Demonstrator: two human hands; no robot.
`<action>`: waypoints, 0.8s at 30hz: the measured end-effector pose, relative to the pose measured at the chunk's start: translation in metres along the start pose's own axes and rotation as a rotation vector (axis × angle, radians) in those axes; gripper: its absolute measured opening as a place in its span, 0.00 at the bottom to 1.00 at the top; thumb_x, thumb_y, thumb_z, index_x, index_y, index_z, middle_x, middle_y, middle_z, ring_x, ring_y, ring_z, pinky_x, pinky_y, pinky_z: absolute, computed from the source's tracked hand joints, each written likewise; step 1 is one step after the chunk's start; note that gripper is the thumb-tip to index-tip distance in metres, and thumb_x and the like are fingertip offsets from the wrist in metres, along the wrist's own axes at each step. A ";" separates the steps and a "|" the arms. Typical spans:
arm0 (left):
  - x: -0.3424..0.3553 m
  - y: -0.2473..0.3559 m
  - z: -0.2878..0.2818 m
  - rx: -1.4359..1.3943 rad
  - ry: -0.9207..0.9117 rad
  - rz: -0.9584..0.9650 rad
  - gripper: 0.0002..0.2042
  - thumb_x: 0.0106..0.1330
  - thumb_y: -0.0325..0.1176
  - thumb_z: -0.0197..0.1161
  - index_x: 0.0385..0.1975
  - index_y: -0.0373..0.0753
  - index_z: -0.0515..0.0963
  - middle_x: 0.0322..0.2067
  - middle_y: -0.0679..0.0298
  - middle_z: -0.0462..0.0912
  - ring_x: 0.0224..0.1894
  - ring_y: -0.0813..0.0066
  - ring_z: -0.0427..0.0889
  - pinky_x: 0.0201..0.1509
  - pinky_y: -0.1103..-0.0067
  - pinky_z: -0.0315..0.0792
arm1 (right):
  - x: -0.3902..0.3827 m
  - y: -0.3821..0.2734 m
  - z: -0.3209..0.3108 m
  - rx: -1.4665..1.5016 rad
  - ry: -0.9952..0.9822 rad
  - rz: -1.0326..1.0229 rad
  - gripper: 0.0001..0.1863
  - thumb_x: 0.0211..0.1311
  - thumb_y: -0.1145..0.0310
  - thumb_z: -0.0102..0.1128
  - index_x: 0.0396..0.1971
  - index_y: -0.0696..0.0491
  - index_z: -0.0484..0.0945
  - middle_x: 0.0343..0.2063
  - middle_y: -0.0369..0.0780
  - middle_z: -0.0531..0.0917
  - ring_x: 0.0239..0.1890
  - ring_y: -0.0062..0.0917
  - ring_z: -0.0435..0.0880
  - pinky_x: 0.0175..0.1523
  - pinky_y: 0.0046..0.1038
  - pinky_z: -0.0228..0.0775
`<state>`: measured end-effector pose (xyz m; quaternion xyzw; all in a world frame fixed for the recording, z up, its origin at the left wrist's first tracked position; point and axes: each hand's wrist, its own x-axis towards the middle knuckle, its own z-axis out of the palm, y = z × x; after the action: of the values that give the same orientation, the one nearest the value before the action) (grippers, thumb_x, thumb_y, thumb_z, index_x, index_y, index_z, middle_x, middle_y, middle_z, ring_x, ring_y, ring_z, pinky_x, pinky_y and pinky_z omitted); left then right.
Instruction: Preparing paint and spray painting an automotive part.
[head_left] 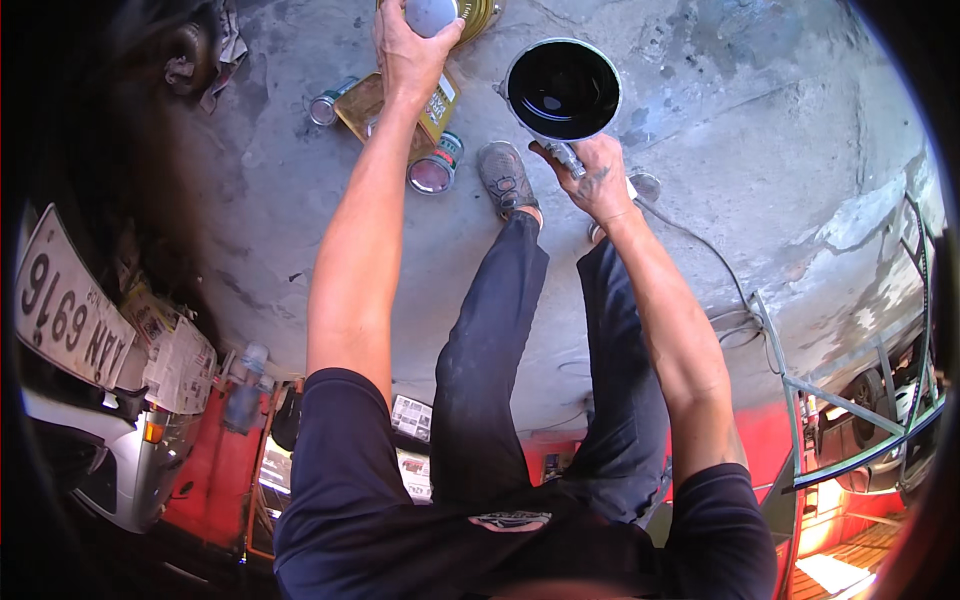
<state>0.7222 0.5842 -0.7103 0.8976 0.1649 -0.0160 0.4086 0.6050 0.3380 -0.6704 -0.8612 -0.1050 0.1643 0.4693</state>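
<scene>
At the top of the view my left hand (408,60) is closed around a pale, round, lid-like thing (432,14), its thumb along the right side. Just behind it shows the ringed gold top of a round tin (482,20); whether they touch I cannot tell. My right hand (600,178) grips a metal spray gun (566,158) from below. On the gun sits an uncovered cup (563,90) with glossy black liquid inside, its rim facing up. The fingers around the gun's handle are partly hidden.
Below my left hand, a rectangular gold tin (437,112) stands on the concrete floor (720,130) between two small cans (435,170). A hose (705,245) runs right from the gun. A metal frame (840,400) stands right; a silver vehicle (125,470) is at left.
</scene>
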 end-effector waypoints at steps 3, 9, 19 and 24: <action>0.004 0.000 0.003 0.081 0.026 0.098 0.33 0.51 0.31 0.78 0.58 0.37 0.72 0.51 0.50 0.78 0.56 0.53 0.77 0.62 0.65 0.71 | 0.000 0.003 0.004 0.031 0.035 0.032 0.20 0.48 0.70 0.78 0.44 0.49 0.86 0.41 0.43 0.85 0.40 0.45 0.86 0.43 0.40 0.80; -0.013 -0.006 -0.012 0.154 0.098 0.151 0.31 0.50 0.31 0.78 0.56 0.36 0.73 0.49 0.51 0.79 0.56 0.51 0.76 0.63 0.65 0.70 | -0.005 0.008 0.007 -0.016 0.055 -0.003 0.11 0.58 0.67 0.75 0.40 0.50 0.88 0.32 0.46 0.87 0.34 0.47 0.85 0.37 0.39 0.77; -0.132 -0.051 -0.119 0.099 0.275 -0.227 0.37 0.54 0.39 0.82 0.61 0.34 0.69 0.55 0.56 0.74 0.55 0.67 0.75 0.51 0.73 0.74 | -0.031 0.002 0.008 0.041 -0.035 0.033 0.12 0.58 0.68 0.75 0.41 0.54 0.87 0.34 0.49 0.87 0.36 0.48 0.85 0.39 0.40 0.76; -0.243 -0.075 -0.083 0.177 0.199 -0.524 0.37 0.52 0.36 0.81 0.60 0.34 0.68 0.55 0.52 0.73 0.57 0.58 0.74 0.58 0.64 0.71 | -0.043 0.008 0.015 -0.002 -0.080 0.037 0.15 0.55 0.71 0.74 0.44 0.51 0.87 0.36 0.47 0.87 0.39 0.48 0.86 0.43 0.40 0.78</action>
<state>0.4604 0.6222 -0.6699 0.8537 0.4283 -0.0472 0.2926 0.5599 0.3311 -0.6767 -0.8563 -0.1078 0.2071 0.4607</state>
